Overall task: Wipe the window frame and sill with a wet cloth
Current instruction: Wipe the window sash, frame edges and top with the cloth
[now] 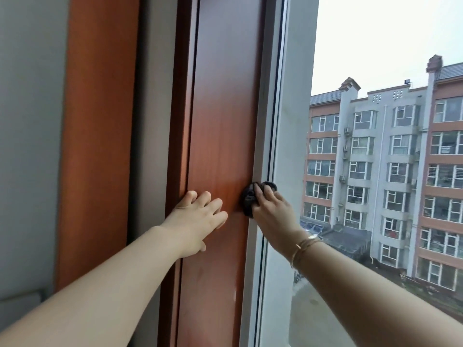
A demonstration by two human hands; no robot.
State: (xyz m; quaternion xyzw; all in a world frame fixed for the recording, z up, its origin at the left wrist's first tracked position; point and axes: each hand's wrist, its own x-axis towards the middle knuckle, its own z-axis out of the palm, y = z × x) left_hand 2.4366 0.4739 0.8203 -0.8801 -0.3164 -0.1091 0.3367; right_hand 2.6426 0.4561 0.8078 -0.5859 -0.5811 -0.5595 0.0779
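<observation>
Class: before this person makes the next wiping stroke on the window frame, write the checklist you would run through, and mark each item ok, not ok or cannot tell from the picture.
1. Dark cloth held firmly in the right hand: ok.
2. Cloth touching the brown window frame at its edge by the glass: ok.
3. Left hand flat on the frame, bracing: ok.
4. Left hand out of the cloth's path: ok.
5. Cloth wet enough: cannot tell.
6. Sill reachable: cannot tell, out of view.

The left hand (198, 216) is laid flat on the frame (220, 121). Just to its right, the cloth (251, 197) is pressed against the frame's edge by the right hand (274, 211), beside the pane (375, 71).
</observation>
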